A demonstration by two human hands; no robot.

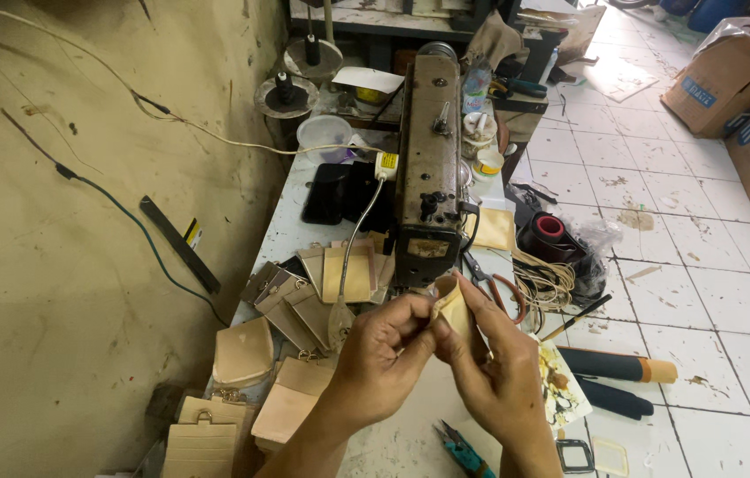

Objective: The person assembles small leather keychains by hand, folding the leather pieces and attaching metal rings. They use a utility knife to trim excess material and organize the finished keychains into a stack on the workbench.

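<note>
Both hands (pixel 432 354) pinching tan leather piece (pixel 452 307)

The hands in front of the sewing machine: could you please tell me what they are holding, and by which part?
Both the left hand and right hand pinch a small tan leather piece by its lower edges.

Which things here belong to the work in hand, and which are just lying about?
In hand: small tan leather piece, pinched by left hand and right hand; brown sewing machine.

Lying about: teal thread snips, red-handled scissors, black phone, cardboard boxes.
</note>
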